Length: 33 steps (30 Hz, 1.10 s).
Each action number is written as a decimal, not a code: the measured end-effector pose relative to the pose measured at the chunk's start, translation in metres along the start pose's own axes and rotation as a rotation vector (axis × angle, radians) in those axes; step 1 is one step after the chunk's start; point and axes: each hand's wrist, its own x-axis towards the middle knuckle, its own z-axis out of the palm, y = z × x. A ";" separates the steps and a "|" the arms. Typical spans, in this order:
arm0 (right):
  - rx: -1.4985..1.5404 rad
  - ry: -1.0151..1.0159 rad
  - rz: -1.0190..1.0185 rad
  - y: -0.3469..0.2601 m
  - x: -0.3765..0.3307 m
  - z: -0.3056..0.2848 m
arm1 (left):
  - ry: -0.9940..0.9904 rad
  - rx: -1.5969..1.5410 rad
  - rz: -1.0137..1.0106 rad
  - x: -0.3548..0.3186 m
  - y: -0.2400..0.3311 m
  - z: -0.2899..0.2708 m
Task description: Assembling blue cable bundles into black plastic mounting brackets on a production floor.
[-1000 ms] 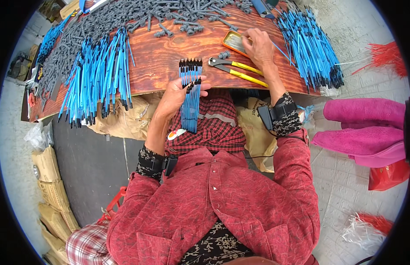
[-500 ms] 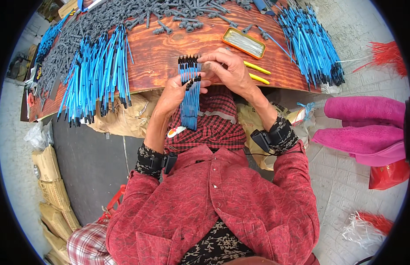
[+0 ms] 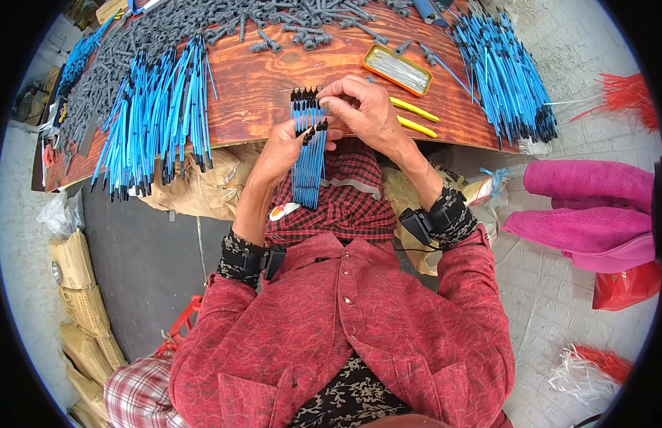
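My left hand (image 3: 277, 152) is closed around a flat row of thin blue rods (image 3: 306, 171) with black ends, held upright just off the table's near edge. The rods lie side by side, their black tips level at the top. A second group of black ends shows at my left thumb. My right hand (image 3: 370, 118) pinches with thumb and forefinger at the right end of the top row. A thin wire-like piece pokes out left of the tips. Whether the right fingers hold that piece or a rod end is hidden.
The wooden table (image 3: 252, 78) bears a heap of grey plastic parts (image 3: 167, 28), blue rod bundles at left (image 3: 156, 114) and right (image 3: 506, 78), an orange-rimmed tin of thin silvery pieces (image 3: 396, 68), and yellow-handled pliers (image 3: 415, 109). Pink cloth (image 3: 588, 210) hangs at right.
My hands and the rods have barely shifted in the picture. The right finger and thumb stay at the row's right end, and the grip looks the same.
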 end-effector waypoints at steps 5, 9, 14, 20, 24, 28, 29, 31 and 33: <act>0.058 0.058 -0.004 0.004 -0.002 -0.002 | 0.006 0.031 -0.028 -0.003 0.004 0.001; 0.012 0.030 -0.028 0.003 -0.002 -0.004 | 0.022 0.045 -0.028 -0.005 0.007 0.003; -0.009 0.045 -0.059 0.007 -0.001 -0.004 | 0.028 0.073 -0.028 -0.004 0.007 0.003; 0.007 0.045 -0.051 0.010 -0.002 -0.003 | 0.036 0.105 -0.016 -0.006 0.008 0.004; 0.047 0.049 -0.028 0.010 -0.004 -0.002 | 0.033 0.103 -0.019 -0.005 0.008 0.004; 0.061 0.057 -0.035 0.014 -0.002 0.000 | 0.027 0.124 -0.012 -0.005 0.008 0.004; 0.036 0.053 -0.037 0.014 -0.002 0.000 | 0.021 0.128 -0.007 -0.005 0.008 0.003; 0.012 0.049 -0.038 0.013 -0.001 -0.002 | 0.015 0.132 -0.004 -0.005 0.006 0.002; -0.115 0.041 -0.091 0.009 0.001 -0.005 | 0.003 0.159 0.003 -0.004 0.005 0.001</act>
